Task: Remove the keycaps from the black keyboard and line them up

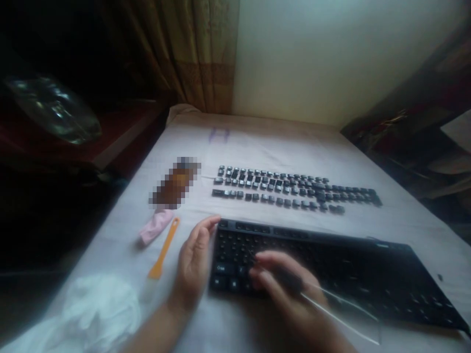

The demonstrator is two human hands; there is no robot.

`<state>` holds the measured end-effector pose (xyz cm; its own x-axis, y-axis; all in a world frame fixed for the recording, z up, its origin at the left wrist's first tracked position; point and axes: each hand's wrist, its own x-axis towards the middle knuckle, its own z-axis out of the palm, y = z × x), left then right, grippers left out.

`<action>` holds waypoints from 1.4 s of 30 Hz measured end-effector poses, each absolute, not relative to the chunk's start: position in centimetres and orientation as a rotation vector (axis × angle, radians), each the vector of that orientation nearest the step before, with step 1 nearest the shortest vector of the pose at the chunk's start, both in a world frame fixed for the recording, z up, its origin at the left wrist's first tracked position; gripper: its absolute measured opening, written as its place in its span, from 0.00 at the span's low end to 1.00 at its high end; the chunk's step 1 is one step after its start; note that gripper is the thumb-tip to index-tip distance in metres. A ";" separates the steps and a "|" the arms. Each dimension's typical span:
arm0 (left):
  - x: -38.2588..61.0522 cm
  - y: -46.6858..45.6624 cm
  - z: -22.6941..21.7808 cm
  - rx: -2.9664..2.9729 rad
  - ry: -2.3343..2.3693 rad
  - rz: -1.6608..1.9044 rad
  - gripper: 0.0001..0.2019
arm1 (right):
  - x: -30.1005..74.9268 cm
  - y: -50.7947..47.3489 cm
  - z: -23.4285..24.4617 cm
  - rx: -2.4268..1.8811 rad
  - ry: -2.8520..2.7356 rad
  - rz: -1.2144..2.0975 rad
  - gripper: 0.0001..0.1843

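Observation:
A black keyboard lies at a slant on the cloth-covered table, many keycaps gone from its middle and some still on at the left end. My left hand braces its left edge, with the fingertips curled at the upper left corner. Over the lower left keys, my right hand is closed around the dark handle of a wire keycap puller. The puller's wire loop points away from the keys, to the lower right. My right fingertips are near the keys; blur hides whether they touch.
Rows of loose keycaps lie behind the keyboard. At left are an orange-handled brush, a pink rolled item, a pixelated object and a crumpled white cloth. A single dark piece lies at right.

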<state>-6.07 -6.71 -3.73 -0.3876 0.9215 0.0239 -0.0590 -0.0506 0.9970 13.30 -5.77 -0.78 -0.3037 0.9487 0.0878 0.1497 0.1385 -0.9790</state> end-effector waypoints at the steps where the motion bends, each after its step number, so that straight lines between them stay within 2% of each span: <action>1: -6.0 -6.8 -3.7 0.968 1.422 1.545 0.24 | 13.3 -5.7 -0.6 -1.069 -1.641 1.221 0.07; 4: -6.0 -6.9 -3.3 0.947 1.416 1.526 0.25 | 13.2 -5.4 -0.2 -0.963 -1.789 1.061 0.05; 10: -5.7 -6.7 -2.8 1.035 1.485 1.519 0.26 | 13.2 -5.4 -0.2 -0.866 -2.003 0.922 0.14; 17: -5.8 -6.0 -2.8 1.289 1.553 1.434 0.25 | 11.6 -5.4 0.2 -0.960 -2.033 0.776 0.06; 23: -7.2 -5.3 -2.6 1.395 1.509 1.336 0.24 | 10.5 -5.4 -0.3 -0.956 -2.128 0.571 0.05; 31: -7.5 -5.2 -2.1 1.488 1.553 1.350 0.22 | 10.6 -5.5 -0.7 -0.919 -2.258 0.463 0.06; 37: -7.7 -4.7 -3.7 1.682 1.672 1.305 0.17 | 9.8 -5.1 0.9 -0.851 -2.485 0.327 0.05; 42: -8.3 -4.5 -4.6 1.878 1.721 1.227 0.16 | 9.8 -5.5 -0.3 -0.768 -2.361 0.278 0.06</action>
<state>-8.32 -4.51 -4.60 -0.0907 0.9228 0.3745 0.6548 -0.2281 0.7205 9.76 -5.48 -0.27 -0.6300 0.5896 0.5054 0.4561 0.8077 -0.3736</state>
